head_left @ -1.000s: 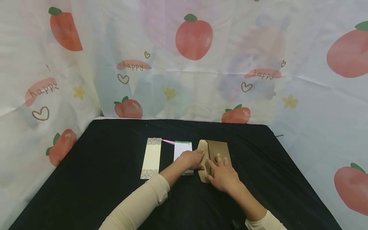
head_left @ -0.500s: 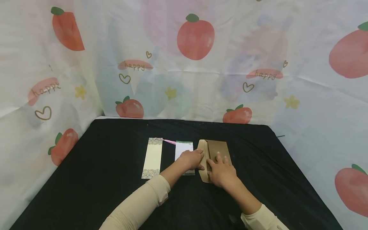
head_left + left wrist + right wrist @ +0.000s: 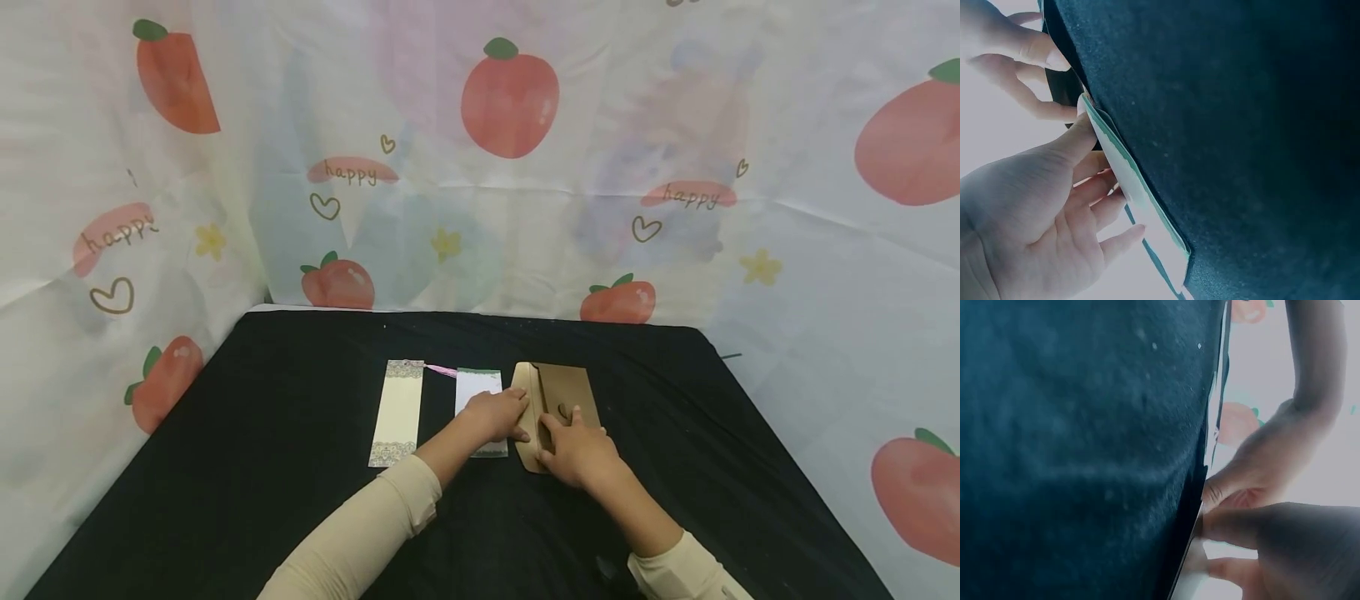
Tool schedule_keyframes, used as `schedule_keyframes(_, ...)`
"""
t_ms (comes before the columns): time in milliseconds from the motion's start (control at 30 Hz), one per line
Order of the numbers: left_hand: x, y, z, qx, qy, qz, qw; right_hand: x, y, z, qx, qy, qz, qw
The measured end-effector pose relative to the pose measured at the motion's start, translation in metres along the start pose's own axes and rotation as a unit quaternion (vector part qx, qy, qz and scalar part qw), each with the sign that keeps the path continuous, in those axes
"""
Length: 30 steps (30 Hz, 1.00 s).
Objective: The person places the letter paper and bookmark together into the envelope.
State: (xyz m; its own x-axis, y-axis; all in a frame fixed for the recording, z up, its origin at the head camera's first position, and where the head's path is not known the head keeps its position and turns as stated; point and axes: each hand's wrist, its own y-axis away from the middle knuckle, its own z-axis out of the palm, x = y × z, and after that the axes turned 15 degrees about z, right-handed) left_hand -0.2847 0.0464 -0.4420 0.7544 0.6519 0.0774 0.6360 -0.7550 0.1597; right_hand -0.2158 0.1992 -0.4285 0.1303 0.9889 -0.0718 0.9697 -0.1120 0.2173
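Observation:
A brown kraft envelope (image 3: 573,383) lies with its flap (image 3: 528,379) folded out to the left. My left hand (image 3: 491,415) rests its fingertips and thumb on that flap, fingers fairly straight. At the envelope's mouth, my right hand (image 3: 581,454) holds the edge with bent thumb and forefinger; part of the grip is hidden. A small dark loop or mark (image 3: 564,411) shows on the envelope. Under my left wrist lies a white card with a green top edge (image 3: 478,383). In the left wrist view both the left hand (image 3: 1035,212) and the right hand (image 3: 1016,44) appear.
A long cream bookmark with grey lace-pattern ends (image 3: 397,404) lies left of the card, and a pink ribbon (image 3: 441,370) runs between them. Black cloth (image 3: 300,392) covers the table. Fruit-printed curtains (image 3: 510,233) stand behind and at both sides.
My right hand's outstretched fingers have bent in, uncovering the dark loop. The envelope has shifted slightly left and away. My left hand has stayed on the flap.

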Motion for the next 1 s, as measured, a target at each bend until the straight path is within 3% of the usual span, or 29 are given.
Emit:
schedule_keyframes(467, -0.0025, 0.0012, -0.0007, -0.004, 0.018, -0.003, 0.9998, -0.0003, -0.0009, -0.002, 0.009, -0.011, 0.017, 0.9998)
schedule_keyframes(1000, -0.0022, 0.0001, 0.0001, 0.0, 0.007, -0.006, 1.0, 0.0014, -0.0035, -0.0023, 0.013, -0.044, 0.01, 0.9989)
